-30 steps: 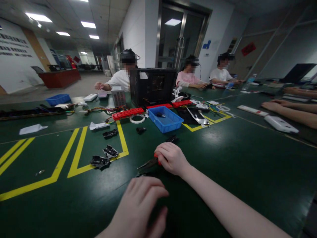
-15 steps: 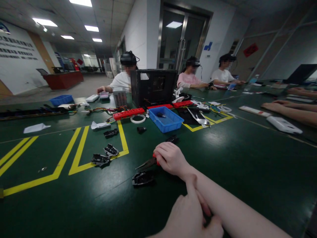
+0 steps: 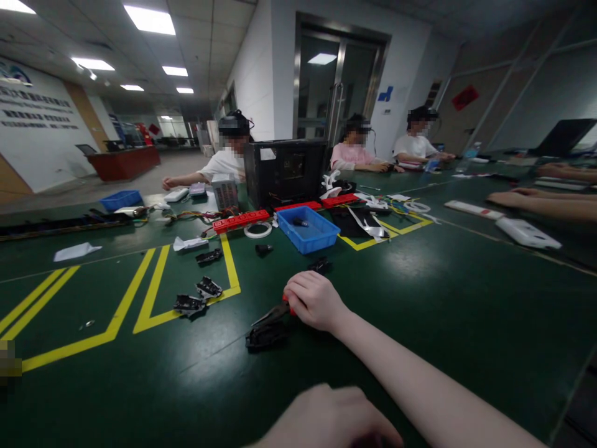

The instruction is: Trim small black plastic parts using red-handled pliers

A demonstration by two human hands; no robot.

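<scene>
My right hand [image 3: 313, 300] rests on the green table, fingers wrapped round the red handles of a pair of pliers [image 3: 273, 314] whose dark jaws point left. Just below the jaws lies a small black plastic part [image 3: 265, 336]. My left hand [image 3: 329, 418] sits at the bottom edge of the view, close to my right forearm; only its back shows and its fingers are hidden. A further black part [image 3: 319, 266] lies just beyond my right hand.
A blue tray [image 3: 308, 229], red power strips [image 3: 241, 219], a tape roll [image 3: 258, 229] and a black computer case [image 3: 284, 171] stand further back. Black fragments [image 3: 196, 297] lie by yellow floor-tape lines [image 3: 153, 292]. Three people sit across the table; another person's forearms [image 3: 545, 205] rest at right.
My left hand has pulled back from beside the black part toward my body, down to the bottom edge. My right hand stays put on the pliers.
</scene>
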